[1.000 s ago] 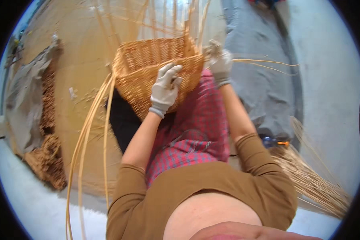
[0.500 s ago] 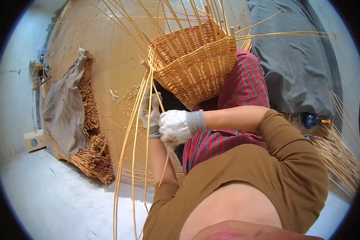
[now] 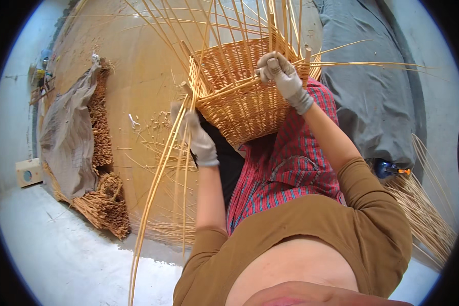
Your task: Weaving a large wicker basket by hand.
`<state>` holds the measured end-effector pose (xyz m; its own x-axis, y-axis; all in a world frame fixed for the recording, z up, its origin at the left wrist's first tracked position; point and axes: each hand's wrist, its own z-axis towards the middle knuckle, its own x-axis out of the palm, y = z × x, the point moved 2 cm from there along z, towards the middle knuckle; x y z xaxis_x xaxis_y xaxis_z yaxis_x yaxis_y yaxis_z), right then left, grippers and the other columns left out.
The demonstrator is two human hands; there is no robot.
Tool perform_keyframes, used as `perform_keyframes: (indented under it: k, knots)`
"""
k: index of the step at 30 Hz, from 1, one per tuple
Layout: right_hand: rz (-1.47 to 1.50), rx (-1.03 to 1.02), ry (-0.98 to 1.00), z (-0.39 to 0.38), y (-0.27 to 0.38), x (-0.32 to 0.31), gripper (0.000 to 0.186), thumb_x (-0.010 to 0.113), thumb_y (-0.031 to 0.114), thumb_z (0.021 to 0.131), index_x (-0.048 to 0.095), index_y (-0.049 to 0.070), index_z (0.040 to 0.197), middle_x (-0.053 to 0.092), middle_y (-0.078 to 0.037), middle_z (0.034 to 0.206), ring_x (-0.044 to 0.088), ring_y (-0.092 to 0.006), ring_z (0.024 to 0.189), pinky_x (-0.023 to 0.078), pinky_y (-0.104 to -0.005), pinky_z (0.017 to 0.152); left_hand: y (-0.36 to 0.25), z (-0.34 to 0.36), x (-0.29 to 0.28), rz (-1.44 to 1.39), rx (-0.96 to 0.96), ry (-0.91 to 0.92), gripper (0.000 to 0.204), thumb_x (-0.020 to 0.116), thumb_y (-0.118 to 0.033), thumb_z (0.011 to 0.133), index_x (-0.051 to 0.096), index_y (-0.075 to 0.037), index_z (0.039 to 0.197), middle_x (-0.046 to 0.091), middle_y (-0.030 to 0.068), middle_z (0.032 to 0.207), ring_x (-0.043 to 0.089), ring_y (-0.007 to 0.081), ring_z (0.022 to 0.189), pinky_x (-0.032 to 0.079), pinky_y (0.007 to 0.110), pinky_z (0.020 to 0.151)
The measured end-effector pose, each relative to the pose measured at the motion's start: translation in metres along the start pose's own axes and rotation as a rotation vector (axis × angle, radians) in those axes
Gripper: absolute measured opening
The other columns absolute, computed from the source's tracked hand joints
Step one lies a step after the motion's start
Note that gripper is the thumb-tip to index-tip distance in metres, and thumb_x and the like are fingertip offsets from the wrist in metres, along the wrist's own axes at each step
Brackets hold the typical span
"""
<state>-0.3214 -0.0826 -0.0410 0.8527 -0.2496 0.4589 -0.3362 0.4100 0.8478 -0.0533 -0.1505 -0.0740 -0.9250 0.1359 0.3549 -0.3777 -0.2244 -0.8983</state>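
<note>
A four-sided wicker basket (image 3: 245, 115) leans against my legs, with rods standing up from its sides. My right hand (image 3: 285, 81), in a white work glove with a grey cuff, is at the front rim near the right corner. Its fingers are closed around a wicker rod (image 3: 229, 92) that lies along this rim. Below the left front corner is my left hand (image 3: 201, 140), gloved too, beside several long wicker rods (image 3: 158, 178) hanging from that corner. Its fingers are blurred and partly behind the rods, so their grip does not show.
Bundles of cut rods (image 3: 104, 204) lie at left, partly under a grey cloth (image 3: 69, 132). A dark grey cloth (image 3: 364, 86) spreads at right, with a blue object with an orange tip (image 3: 392, 168) and loose rods (image 3: 426, 209) near it. Scraps (image 3: 160, 122) litter the brown board.
My right hand has gone from beside my left hand, where it gripped a rod, up and right to the front rim. My left hand remains near the hanging rods.
</note>
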Motion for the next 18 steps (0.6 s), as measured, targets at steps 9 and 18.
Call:
perform_keyframes:
  k: [9,18]
  knots:
    - [-0.498,-0.113,-0.302,-0.016,0.019,-0.012,0.015,0.067,-0.005,0.091,0.069,0.002,0.104,0.071,-0.004,0.1,0.066,-0.0115,0.094,0.054,-0.0258,0.089,0.048,0.052,0.016,0.216,-0.063,0.374,0.068,0.089,-0.024,0.075,0.049,-0.008,0.127,0.038,0.0137,0.15,0.034,0.0275,0.143,0.032,0.04,0.116]
    - [-0.718,-0.462,0.112,0.074,0.059,0.125,0.022,0.069,0.002,0.088,0.071,0.008,0.109,0.073,-0.014,0.101,0.069,-0.0264,0.106,0.055,-0.0309,0.085,0.026,0.043,0.029,0.103,-0.189,0.16,0.058,0.086,-0.017,0.082,0.052,-0.008,0.128,0.055,0.002,0.12,0.057,0.0144,0.104,0.051,0.028,0.089]
